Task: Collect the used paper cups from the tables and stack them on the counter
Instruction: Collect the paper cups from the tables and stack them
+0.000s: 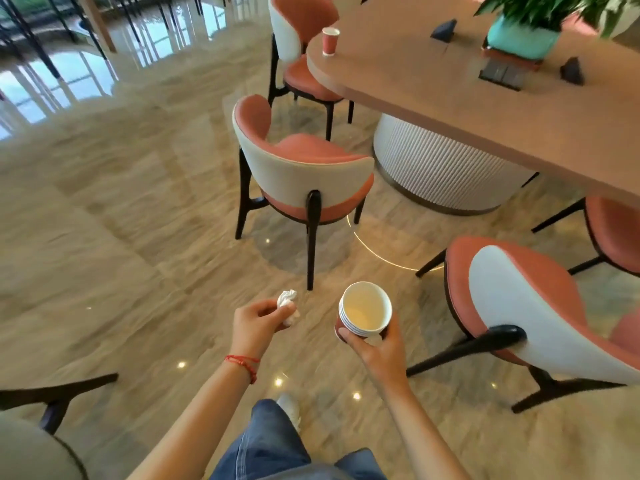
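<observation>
My right hand (377,351) grips a stack of several nested red paper cups (363,311), white inside, rim tilted toward me. In my left hand (258,322) is a crumpled white tissue (287,301), pinched between the fingers. A single red paper cup (330,41) stands upright near the rounded end of the long wooden table (433,81), far ahead and to the right of my hands.
Orange and white chairs (304,171) (540,306) stand between me and the table, another (298,39) behind the cup. A potted plant in a teal pot (523,38), dark triangular stands and a socket panel sit on the table. Marble floor spreads out to the left.
</observation>
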Demonstrator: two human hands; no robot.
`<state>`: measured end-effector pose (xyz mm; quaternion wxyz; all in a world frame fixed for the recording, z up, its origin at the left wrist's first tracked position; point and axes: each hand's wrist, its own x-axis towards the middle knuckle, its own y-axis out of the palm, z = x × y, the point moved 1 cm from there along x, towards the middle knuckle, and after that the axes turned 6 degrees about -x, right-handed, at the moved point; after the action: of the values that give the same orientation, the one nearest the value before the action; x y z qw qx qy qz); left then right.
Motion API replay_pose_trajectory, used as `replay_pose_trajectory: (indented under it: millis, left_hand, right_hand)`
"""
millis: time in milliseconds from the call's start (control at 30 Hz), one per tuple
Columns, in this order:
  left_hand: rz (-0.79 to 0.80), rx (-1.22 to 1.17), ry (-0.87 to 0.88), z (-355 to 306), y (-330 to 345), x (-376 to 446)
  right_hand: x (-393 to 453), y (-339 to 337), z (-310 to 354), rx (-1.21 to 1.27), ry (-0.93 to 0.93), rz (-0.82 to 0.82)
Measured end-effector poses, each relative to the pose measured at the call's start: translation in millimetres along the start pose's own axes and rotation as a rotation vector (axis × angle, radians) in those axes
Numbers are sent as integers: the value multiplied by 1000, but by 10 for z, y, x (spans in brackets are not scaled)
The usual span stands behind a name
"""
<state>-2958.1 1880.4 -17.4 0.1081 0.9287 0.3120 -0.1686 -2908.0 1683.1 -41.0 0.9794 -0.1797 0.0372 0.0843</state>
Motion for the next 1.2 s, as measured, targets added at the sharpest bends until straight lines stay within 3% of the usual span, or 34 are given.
replay_pose_trajectory:
  millis: [300, 833, 1200]
  left_hand:
    - [-226, -111, 26, -416, -581, 813]
    - [-846, -341, 75, -1057, -1663, 1715]
    - [-1003, -472, 72, -1255, -2600, 2378]
  right_hand:
    - [1031, 970, 572, -45, -112, 250]
    - [2388, 3044, 1579, -115, -326, 868]
    - [2724, 4427, 1947, -151, -274, 1045]
